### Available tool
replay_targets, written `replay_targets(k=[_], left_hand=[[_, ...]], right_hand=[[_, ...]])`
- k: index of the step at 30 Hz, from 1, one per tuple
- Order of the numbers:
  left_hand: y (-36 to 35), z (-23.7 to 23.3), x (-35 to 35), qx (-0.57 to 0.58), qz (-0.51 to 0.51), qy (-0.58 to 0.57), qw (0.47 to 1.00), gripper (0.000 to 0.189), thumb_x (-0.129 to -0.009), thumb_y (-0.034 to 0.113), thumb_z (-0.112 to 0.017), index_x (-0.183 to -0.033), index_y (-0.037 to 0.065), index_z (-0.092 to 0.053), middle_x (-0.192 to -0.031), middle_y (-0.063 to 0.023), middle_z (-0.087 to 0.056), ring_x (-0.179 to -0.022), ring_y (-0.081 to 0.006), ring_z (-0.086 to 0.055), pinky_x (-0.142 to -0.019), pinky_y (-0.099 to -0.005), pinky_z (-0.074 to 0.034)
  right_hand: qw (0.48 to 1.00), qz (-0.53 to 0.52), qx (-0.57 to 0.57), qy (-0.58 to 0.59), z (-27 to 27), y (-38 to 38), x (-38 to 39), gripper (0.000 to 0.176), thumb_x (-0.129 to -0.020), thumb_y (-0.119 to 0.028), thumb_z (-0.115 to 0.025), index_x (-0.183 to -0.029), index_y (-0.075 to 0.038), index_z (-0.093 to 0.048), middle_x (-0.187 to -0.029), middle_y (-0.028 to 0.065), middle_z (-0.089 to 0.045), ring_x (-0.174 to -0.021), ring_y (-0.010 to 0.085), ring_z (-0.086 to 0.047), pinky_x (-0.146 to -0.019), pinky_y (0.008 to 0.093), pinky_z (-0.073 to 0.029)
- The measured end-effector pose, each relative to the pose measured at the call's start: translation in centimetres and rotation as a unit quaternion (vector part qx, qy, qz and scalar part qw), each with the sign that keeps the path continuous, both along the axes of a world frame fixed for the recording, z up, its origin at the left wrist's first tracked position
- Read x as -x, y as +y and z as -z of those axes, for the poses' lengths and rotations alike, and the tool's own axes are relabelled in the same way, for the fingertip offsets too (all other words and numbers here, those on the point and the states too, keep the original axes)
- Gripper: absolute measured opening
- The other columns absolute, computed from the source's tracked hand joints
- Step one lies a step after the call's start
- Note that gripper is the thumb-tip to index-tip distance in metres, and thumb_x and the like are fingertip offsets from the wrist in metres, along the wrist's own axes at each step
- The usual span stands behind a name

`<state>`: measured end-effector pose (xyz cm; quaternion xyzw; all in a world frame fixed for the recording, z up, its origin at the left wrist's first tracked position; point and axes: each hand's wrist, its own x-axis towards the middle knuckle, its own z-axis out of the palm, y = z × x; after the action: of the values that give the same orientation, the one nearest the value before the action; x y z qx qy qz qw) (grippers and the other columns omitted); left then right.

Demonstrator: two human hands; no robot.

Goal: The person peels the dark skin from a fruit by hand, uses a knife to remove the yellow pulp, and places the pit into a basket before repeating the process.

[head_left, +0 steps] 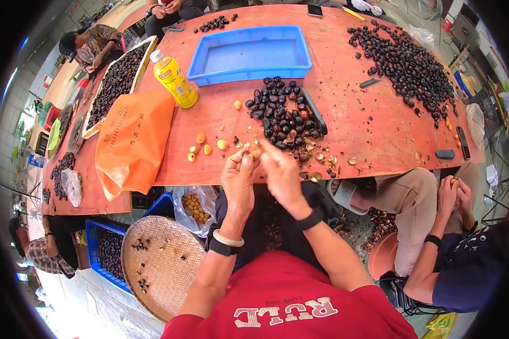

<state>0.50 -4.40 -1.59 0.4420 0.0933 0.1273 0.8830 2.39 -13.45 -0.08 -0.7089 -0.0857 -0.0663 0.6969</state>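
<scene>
My left hand (239,183) is at the table's front edge, its fingers pinched on a small brownish nut (255,153) that is partly hidden. Right beside it, my right hand (283,178) has its fingers curled close to the same nut; whatever lies between them is too small to make out. Beyond my hands lies a pile of dark nuts (277,110) against a dark tray (315,113), with shell pieces (320,156) near it. Several peeled yellow nuts (222,144) lie to the left of my hands on the red table (220,166).
An orange bag (134,141), a yellow bottle (175,79) and a blue tray (250,53) stand on the table. More dark nuts (407,68) are heaped at right. A woven basket (164,265) is below left. A co-worker's hands (455,195) are at right.
</scene>
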Motion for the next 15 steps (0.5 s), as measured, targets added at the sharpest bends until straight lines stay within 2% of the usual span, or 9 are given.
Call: replay_targets(k=[1,3,5,7,9,13,15], left_hand=[[0.2,0.1,0.1,0.001,-0.001,0.0,1.0,0.023,-0.091,0.012,-0.056,-0.109,-0.001,-0.053,-0.089,-0.0056,-0.061,-0.078,-0.0135,-0.06,-0.075,-0.026,-0.05],[0.9,0.3,0.3,-0.004,0.028,-0.053,0.998,0.026,-0.091,0.017,-0.056,-0.111,0.0,-0.051,-0.106,-0.0111,-0.061,-0.103,-0.0238,-0.059,-0.094,-0.0342,-0.046],[1.1,0.5,0.2,0.021,0.042,-0.036,0.998,0.028,-0.091,0.018,-0.056,-0.112,0.0,-0.051,-0.105,-0.0106,-0.061,-0.1,-0.0227,-0.06,-0.093,-0.0343,-0.045],[1.1,0.5,0.2,0.046,0.059,-0.018,0.997,0.03,-0.091,0.019,-0.057,-0.113,0.001,-0.051,-0.104,-0.0102,-0.061,-0.097,-0.0217,-0.061,-0.093,-0.0344,-0.045],[1.0,0.2,0.5,0.064,0.101,-0.026,0.993,0.033,-0.09,0.018,-0.057,-0.118,0.001,-0.052,-0.095,-0.0052,-0.06,-0.09,-0.0165,-0.059,-0.087,-0.0308,-0.046],[1.7,0.6,0.9,0.072,0.128,-0.013,0.989,0.033,-0.089,0.019,-0.059,-0.117,0.001,-0.053,-0.094,-0.0029,-0.06,-0.086,-0.0135,-0.058,-0.082,-0.0278,-0.046],[2.1,1.0,1.0,0.049,0.144,-0.021,0.988,0.044,-0.088,0.026,-0.06,-0.122,0.001,-0.049,-0.095,-0.0081,-0.062,-0.084,-0.0172,-0.061,-0.07,-0.0293,-0.052]], right_hand=[[0.948,-0.048,-0.212,0.233,0.1,-1.9,0.0,0.038,-0.094,-0.019,-0.048,-0.13,-0.006,-0.047,-0.059,-0.0002,-0.048,-0.035,0.0037,-0.036,-0.029,0.0194,-0.029],[0.946,-0.027,-0.243,0.214,-0.9,-3.2,-0.7,0.039,-0.094,-0.021,-0.048,-0.131,-0.005,-0.046,-0.059,0.0001,-0.048,-0.034,0.0042,-0.036,-0.029,0.0193,-0.029],[0.943,-0.057,-0.249,0.215,-2.4,-4.1,-0.5,0.041,-0.095,-0.02,-0.046,-0.132,-0.004,-0.043,-0.06,0.0008,-0.049,-0.034,0.0045,-0.036,-0.029,0.0193,-0.029],[0.943,-0.118,-0.196,0.242,-3.4,-4.5,0.6,0.043,-0.096,-0.02,-0.045,-0.135,-0.004,-0.039,-0.062,0.0014,-0.049,-0.035,0.0045,-0.037,-0.03,0.019,-0.029],[0.931,-0.192,-0.183,0.252,-3.9,-4.4,1.6,0.044,-0.096,-0.02,-0.044,-0.136,-0.004,-0.037,-0.065,0.0016,-0.05,-0.036,0.0042,-0.037,-0.031,0.0184,-0.03],[0.929,-0.222,-0.148,0.258,-4.1,-3.9,2.5,0.043,-0.096,-0.019,-0.044,-0.135,-0.005,-0.039,-0.065,0.0005,-0.049,-0.038,0.0036,-0.038,-0.033,0.018,-0.03],[0.93,-0.241,-0.128,0.247,-4.0,-3.7,2.7,0.043,-0.095,-0.02,-0.044,-0.135,-0.005,-0.04,-0.065,-0.0001,-0.049,-0.039,0.0033,-0.038,-0.035,0.0177,-0.031]])
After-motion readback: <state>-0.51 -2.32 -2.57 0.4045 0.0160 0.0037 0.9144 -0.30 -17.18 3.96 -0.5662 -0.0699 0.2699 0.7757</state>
